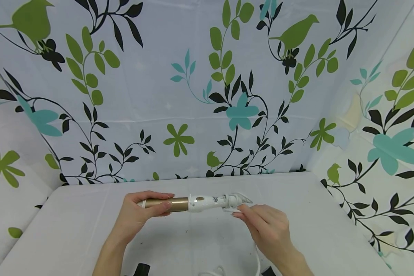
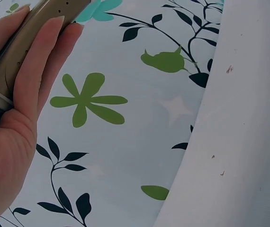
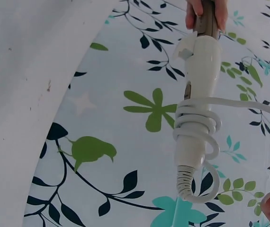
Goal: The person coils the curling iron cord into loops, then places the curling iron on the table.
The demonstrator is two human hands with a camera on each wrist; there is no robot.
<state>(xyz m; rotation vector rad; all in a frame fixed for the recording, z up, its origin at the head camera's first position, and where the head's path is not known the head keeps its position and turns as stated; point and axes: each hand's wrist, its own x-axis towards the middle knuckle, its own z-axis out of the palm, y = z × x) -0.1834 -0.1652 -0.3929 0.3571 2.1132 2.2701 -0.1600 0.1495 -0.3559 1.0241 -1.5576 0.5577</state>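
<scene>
Left hand (image 1: 143,209) is gripping a gold-barrelled, white-handled curling iron (image 1: 200,204) short of the white worktop's far edge (image 1: 193,181); right hand (image 1: 267,230) is apparently pinching its wound white cord (image 3: 241,102).

Coiled cord (image 3: 211,101) blocks the white handle (image 1: 200,205), leaving room near the gold barrel (image 1: 180,204).

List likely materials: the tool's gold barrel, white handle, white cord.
Gold barrel: probably metal, coated or painted; satin sheen with a soft highlight, though coated plastic can't be excluded.
White handle: likely molded hard plastic; smooth, even colour, slight gloss.
White cord: likely flexible plastic or rubber jacket; smooth, coiled in tight loops around the handle.
</scene>
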